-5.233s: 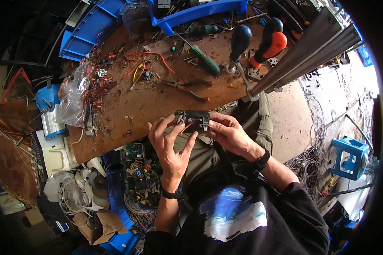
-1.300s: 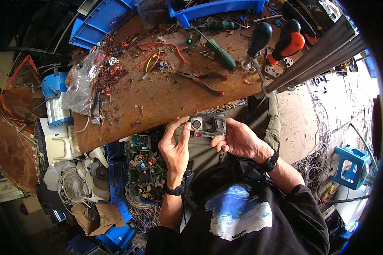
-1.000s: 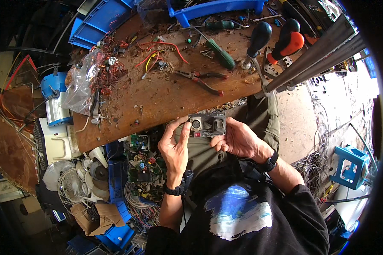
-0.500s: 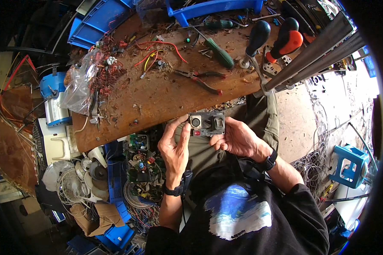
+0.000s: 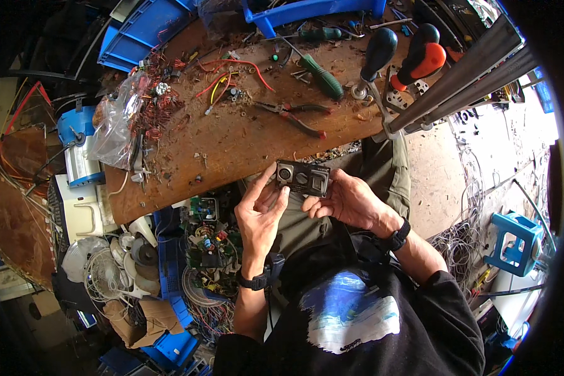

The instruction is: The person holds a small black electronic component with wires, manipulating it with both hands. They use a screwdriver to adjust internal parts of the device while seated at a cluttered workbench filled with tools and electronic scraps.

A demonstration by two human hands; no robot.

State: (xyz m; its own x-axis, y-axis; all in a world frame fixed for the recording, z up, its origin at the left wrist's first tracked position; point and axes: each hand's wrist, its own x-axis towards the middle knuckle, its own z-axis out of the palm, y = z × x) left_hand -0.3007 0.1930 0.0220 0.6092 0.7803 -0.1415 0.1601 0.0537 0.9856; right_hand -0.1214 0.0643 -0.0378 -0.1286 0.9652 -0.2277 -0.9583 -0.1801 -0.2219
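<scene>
Both my hands hold a small dark rectangular panel [image 5: 303, 179] with a round socket, a middle fitting and a rectangular opening, over my lap at the bench's front edge. My left hand [image 5: 260, 213] pinches its left end between thumb and fingers. My right hand [image 5: 351, 200] grips the right end, its other fingers curled beneath. Beyond the panel on the worn wooden bench [image 5: 219, 156] lie red-handled pliers [image 5: 288, 116], a green screwdriver [image 5: 319, 76], loose red and yellow wires [image 5: 218, 88] and small scattered bits.
Blue bins [image 5: 138, 34], a plastic bag with copper coils [image 5: 116, 116] and upright dark-handled tools [image 5: 379, 53] surround the bench. Long metal bars [image 5: 457, 78] jut at the right. Circuit boards [image 5: 210, 250], fan parts [image 5: 109, 276], tangled cables [image 5: 451, 232] and a blue stool [image 5: 517, 244] crowd the lower sides.
Five seconds ago the panel showed another face with wires; its socketed face is now up. In the last half second it has risen slightly and tilted, its right end lower.
</scene>
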